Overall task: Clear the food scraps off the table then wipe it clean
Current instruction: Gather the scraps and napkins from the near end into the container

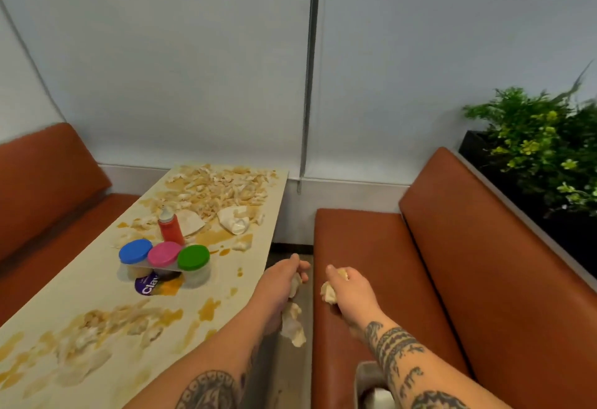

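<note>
Your two tattooed forearms stretch out beside the edge of the table, hands apart: your left hand curls round soft, crumpled pale scraps that trail below it, and your right hand grips one doughy clump. On the cream table, smeared with orange-brown sauce, a shredded heap covers the far end near one red bottle and three round-lidded tubs.
</note>
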Motion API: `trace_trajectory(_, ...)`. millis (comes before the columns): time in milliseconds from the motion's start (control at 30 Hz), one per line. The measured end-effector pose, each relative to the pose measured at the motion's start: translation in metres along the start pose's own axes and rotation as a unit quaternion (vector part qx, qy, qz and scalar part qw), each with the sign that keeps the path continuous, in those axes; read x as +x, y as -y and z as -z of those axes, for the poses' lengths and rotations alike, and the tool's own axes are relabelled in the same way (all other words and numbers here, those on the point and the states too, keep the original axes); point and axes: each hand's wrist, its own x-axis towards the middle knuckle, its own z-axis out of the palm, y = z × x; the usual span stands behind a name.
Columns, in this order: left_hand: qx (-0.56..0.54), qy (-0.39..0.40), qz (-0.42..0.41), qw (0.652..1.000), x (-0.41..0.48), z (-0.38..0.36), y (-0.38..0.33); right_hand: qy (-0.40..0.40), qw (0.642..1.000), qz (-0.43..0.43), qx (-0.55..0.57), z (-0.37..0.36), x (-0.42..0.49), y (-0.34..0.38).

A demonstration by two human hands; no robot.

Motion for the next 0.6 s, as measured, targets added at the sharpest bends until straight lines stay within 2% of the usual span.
trace_trajectory(100, -0.038, -0.001, 0.037, 0.999, 0.006, -0.041, 0.016, -0.056, 0.997, -0.037, 0.046, 0.05, 0.006, -0.03)
trace_trajectory(167, -0.072, 0.028, 0.074, 0.994, 0.006, -0.068, 0.032, -0.084, 0.995, -0.054, 0.03, 0.076, 0.006, -0.05)
trace_trajectory(267, -0.018, 0.066, 0.071, 0.995, 0.014, -0.102, 0.06, -0.111, 0.99, -0.073, -0.042, 0.105, 0.007, -0.081)
trace_trajectory(467, 0.049, 0.134, 0.096, 0.985, 0.012, -0.15, 0.109, -0.123, 0.973, -0.167, -0.103, 0.126, 0.011, -0.143)
trace_trajectory(600, 0.072, 0.184, 0.146, 0.969, 0.014, -0.168, 0.134, -0.075, 0.955, -0.229, -0.173, 0.135, 0.016, -0.176)
